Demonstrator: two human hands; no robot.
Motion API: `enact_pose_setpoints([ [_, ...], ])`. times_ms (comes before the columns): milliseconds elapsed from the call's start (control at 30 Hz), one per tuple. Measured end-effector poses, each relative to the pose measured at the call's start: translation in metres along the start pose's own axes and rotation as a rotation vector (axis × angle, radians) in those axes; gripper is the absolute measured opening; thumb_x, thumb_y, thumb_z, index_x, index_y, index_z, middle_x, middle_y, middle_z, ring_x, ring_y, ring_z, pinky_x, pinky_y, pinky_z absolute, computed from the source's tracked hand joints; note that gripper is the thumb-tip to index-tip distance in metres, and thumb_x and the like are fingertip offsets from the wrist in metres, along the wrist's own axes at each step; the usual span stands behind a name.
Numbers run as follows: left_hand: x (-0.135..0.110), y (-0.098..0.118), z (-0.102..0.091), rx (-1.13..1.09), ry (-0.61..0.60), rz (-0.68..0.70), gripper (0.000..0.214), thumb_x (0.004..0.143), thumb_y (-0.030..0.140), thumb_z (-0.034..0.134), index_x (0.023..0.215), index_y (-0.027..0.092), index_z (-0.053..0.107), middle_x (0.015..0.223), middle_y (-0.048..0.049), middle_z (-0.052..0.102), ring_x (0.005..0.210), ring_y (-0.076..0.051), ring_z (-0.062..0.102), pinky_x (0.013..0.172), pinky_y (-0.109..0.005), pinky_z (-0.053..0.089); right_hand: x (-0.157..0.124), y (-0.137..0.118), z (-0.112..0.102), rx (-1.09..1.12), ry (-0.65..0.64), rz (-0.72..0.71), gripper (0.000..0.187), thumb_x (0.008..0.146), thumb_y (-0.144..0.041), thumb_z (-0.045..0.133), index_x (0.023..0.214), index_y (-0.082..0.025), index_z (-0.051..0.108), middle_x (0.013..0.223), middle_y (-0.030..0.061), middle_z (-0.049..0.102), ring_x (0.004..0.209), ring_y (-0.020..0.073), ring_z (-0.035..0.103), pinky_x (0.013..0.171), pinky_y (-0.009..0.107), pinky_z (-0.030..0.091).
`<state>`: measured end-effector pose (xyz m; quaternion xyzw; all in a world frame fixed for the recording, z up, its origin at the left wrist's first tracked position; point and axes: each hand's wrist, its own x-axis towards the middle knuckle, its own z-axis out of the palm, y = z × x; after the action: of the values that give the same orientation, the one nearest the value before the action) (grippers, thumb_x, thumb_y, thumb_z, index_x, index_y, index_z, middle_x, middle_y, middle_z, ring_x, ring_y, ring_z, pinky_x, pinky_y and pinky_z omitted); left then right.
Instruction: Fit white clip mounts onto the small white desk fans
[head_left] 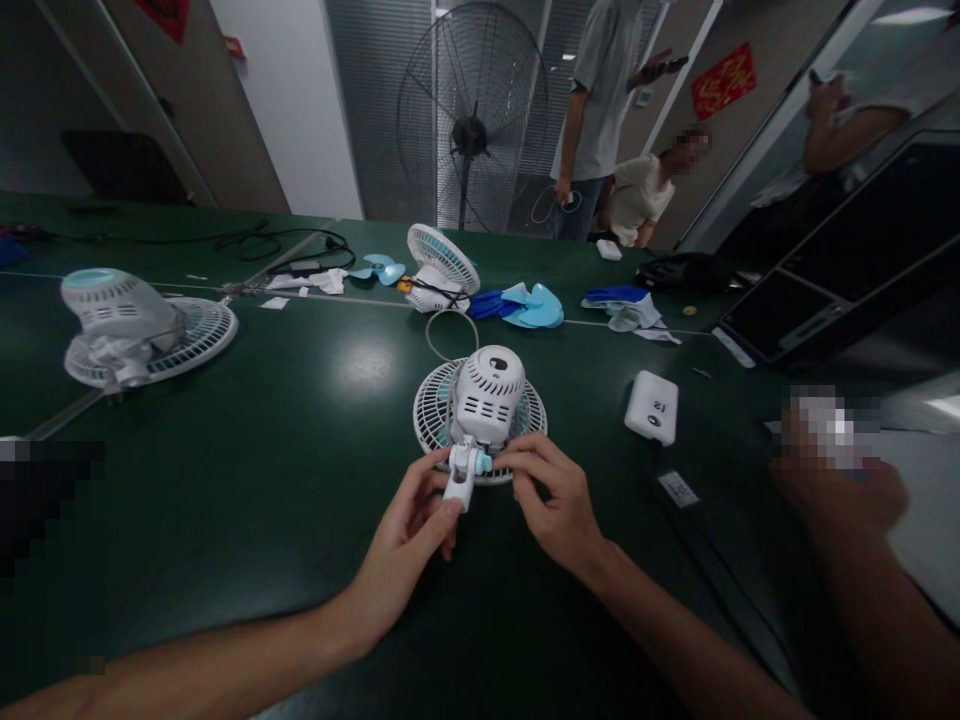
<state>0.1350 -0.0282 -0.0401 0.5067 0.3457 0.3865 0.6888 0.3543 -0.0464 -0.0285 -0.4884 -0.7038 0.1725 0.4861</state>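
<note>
A small white fan [491, 395] lies face down on its round grille [431, 415], motor housing up. My left hand [416, 515] pinches the white neck bracket [460, 485] at the fan's near end between thumb and fingers. On the bracket's right side sits a light-blue knob [483, 462]. My right hand [555, 500] has its fingers closed at this knob, fingertips touching it. A thin grey cable [427, 335] loops behind the housing.
Another white fan [135, 310] lies at left; a third fan [435, 265] stands behind. Nearby are blue fan blades [534, 306], gloves [626, 305] and a white box [652, 407] with a cord. Another person's hand [840, 480] is at right. A large floor fan [469, 135] stands beyond the table.
</note>
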Motion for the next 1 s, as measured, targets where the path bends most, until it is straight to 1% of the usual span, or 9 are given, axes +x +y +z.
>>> enact_pose_setpoints([
  [100,0.0,0.0,0.0,0.001,-0.002,0.006,0.054,0.099,0.04,0.064,0.147,0.026,0.044,0.106,-0.005,0.06,0.073,-0.012,0.054,0.064,-0.026,0.051,-0.001,-0.001,0.001,0.025,-0.028,-0.035,0.033,0.096,-0.007,0.05,0.109,-0.023,0.076,0.104,0.0063,0.064,0.087,0.0171,0.066,0.071,0.031,0.053],
  [200,0.0,0.0,0.0,-0.006,-0.004,0.005,0.055,0.099,0.04,0.065,0.147,0.026,0.044,0.105,-0.0049,0.059,0.074,-0.012,0.055,0.063,-0.026,0.051,-0.002,0.0,0.001,0.053,-0.012,0.015,0.034,0.098,-0.009,0.049,0.115,-0.024,0.075,0.106,0.0065,0.063,0.08,0.0152,0.064,0.064,0.029,0.052],
  [300,-0.001,0.001,0.001,-0.01,-0.002,0.002,0.054,0.099,0.04,0.064,0.148,0.026,0.045,0.105,-0.0052,0.06,0.074,-0.013,0.054,0.063,-0.026,0.051,-0.002,0.002,0.001,0.029,-0.008,0.054,0.032,0.096,-0.009,0.05,0.109,-0.023,0.076,0.104,0.0063,0.063,0.076,0.0148,0.062,0.061,0.028,0.05],
  [433,-0.001,0.003,0.002,-0.015,0.009,0.007,0.055,0.098,0.039,0.065,0.148,0.026,0.046,0.106,-0.0057,0.061,0.072,-0.012,0.054,0.063,-0.026,0.051,-0.001,-0.002,0.0,0.046,-0.043,0.006,0.035,0.096,-0.007,0.05,0.111,-0.024,0.077,0.104,0.0063,0.064,0.081,0.0162,0.063,0.064,0.029,0.052],
  [500,-0.001,0.003,0.002,-0.012,0.008,0.003,0.054,0.099,0.039,0.065,0.148,0.026,0.045,0.107,-0.0059,0.061,0.073,-0.012,0.055,0.064,-0.026,0.051,0.0,-0.005,0.0,0.066,-0.037,0.025,0.035,0.097,-0.008,0.049,0.113,-0.024,0.076,0.105,0.0066,0.063,0.078,0.0148,0.063,0.061,0.027,0.051],
  [600,0.0,0.001,0.002,-0.01,-0.002,0.0,0.055,0.099,0.04,0.064,0.148,0.026,0.044,0.108,-0.0061,0.061,0.073,-0.012,0.055,0.063,-0.025,0.051,0.001,-0.006,0.0,0.068,-0.019,0.071,0.032,0.098,-0.01,0.048,0.109,-0.022,0.075,0.103,0.0068,0.062,0.072,0.0131,0.061,0.056,0.025,0.049],
  [667,0.0,0.0,0.002,-0.01,-0.005,0.003,0.055,0.099,0.04,0.065,0.148,0.026,0.044,0.108,-0.0059,0.06,0.073,-0.012,0.054,0.063,-0.025,0.051,0.002,-0.007,0.001,0.065,-0.014,0.083,0.03,0.098,-0.01,0.048,0.106,-0.021,0.075,0.103,0.0068,0.062,0.071,0.0127,0.06,0.056,0.026,0.049],
  [900,-0.001,0.004,0.004,-0.002,0.023,-0.007,0.054,0.098,0.041,0.066,0.145,0.025,0.047,0.105,-0.0057,0.062,0.071,-0.012,0.055,0.063,-0.026,0.05,0.003,-0.008,0.002,0.047,-0.012,0.095,0.028,0.1,-0.011,0.048,0.11,-0.021,0.072,0.105,0.0067,0.064,0.072,0.0129,0.061,0.058,0.026,0.052],
  [1000,-0.002,0.005,0.004,-0.005,0.026,-0.011,0.054,0.098,0.041,0.066,0.146,0.025,0.047,0.105,-0.006,0.062,0.072,-0.013,0.055,0.064,-0.027,0.049,0.003,-0.006,0.002,0.016,-0.024,0.103,0.028,0.099,-0.011,0.049,0.11,-0.022,0.072,0.107,0.0067,0.064,0.076,0.0142,0.062,0.06,0.026,0.053],
])
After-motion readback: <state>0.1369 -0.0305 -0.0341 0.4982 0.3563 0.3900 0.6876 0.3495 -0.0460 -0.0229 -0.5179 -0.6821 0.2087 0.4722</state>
